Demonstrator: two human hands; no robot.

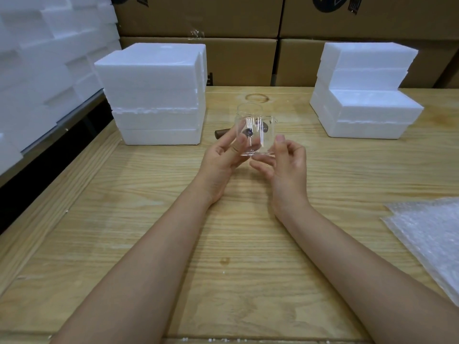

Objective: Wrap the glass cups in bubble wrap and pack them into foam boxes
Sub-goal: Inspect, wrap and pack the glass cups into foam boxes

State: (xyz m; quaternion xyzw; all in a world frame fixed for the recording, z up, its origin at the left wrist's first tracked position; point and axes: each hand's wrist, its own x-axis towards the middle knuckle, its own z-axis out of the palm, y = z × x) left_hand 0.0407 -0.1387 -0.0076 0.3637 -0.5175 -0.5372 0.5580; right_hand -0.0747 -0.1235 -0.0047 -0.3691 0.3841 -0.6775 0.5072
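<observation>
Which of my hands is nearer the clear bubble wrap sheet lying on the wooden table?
Right. The right hand, holding the clear glass cup, is up and left of the clear bubble wrap sheet; the left hand grips the cup's opposite side, farther left.

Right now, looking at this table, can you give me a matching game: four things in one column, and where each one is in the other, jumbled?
Things
1. glass cup
2. bubble wrap
3. cardboard boxes
4. stepped foam box stack

Places
A. behind the table
B. far right of the table
C. held between the left hand and right hand
D. near right edge of the table

Pairs: 1-C, 2-D, 3-A, 4-B
</observation>
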